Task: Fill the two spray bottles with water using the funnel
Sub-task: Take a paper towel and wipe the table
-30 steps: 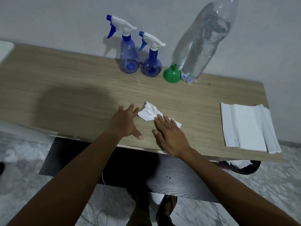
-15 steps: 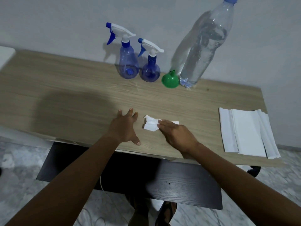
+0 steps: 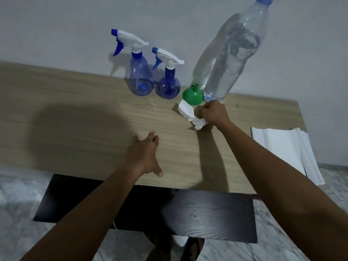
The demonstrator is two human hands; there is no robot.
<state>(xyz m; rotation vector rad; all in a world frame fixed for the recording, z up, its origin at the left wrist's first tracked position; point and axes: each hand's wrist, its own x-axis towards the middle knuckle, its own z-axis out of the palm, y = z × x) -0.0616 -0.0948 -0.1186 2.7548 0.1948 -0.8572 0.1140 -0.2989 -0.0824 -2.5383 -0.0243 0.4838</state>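
Two blue spray bottles with white trigger heads stand at the back of the wooden table [image 3: 75,110]: a taller one [image 3: 141,80] on the left and a rounder one [image 3: 167,85] beside it. A green funnel [image 3: 193,96] lies mouth-forward to their right, against a big clear water bottle [image 3: 231,59] with a blue cap. My right hand [image 3: 213,113] grips a crumpled white tissue [image 3: 189,114] just in front of the funnel and water bottle. My left hand [image 3: 144,157] rests flat on the table nearer me, fingers spread.
A stack of white paper towels [image 3: 286,147] lies at the table's right edge. A dark lower shelf [image 3: 207,213] juts out beneath the table front, above a marbled floor. The wall runs right behind the bottles.
My right hand closed on the tissue and carried it from the table's middle back and right, up to the funnel. My left hand stayed put.
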